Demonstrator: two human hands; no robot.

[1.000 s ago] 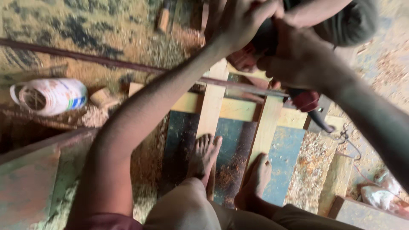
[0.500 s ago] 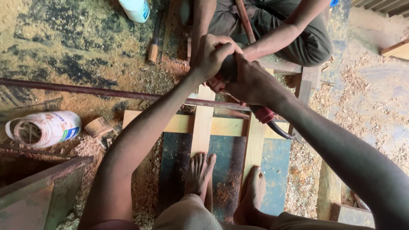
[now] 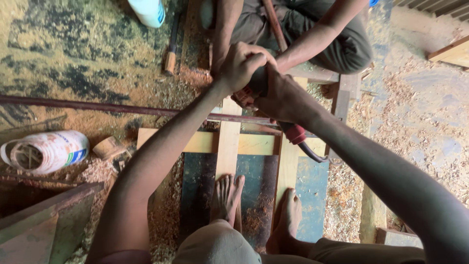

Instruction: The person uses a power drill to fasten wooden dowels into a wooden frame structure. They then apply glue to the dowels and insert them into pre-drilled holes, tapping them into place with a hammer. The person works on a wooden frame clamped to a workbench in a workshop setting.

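Note:
Both my hands grip a red power tool [image 3: 293, 132] held over a wooden frame [image 3: 228, 142] of pale slats on a dark blue panel. My left hand [image 3: 240, 64] wraps the tool's front from above. My right hand [image 3: 279, 95] clasps its body, and a black cord [image 3: 314, 154] trails from the red rear end. My two bare feet [image 3: 225, 196] stand on the slats. Most of the tool is hidden under my hands.
Another person sits across from me, an arm [image 3: 320, 33] reaching toward the frame. A long metal rod [image 3: 88, 105] crosses the floor. A white plastic jar [image 3: 45, 151] lies at left, a white bottle [image 3: 146, 11] at the top. Sawdust covers the ground.
The view has tilted so my hands and the tool sit lower in the frame. Both hands keep their grip on the tool.

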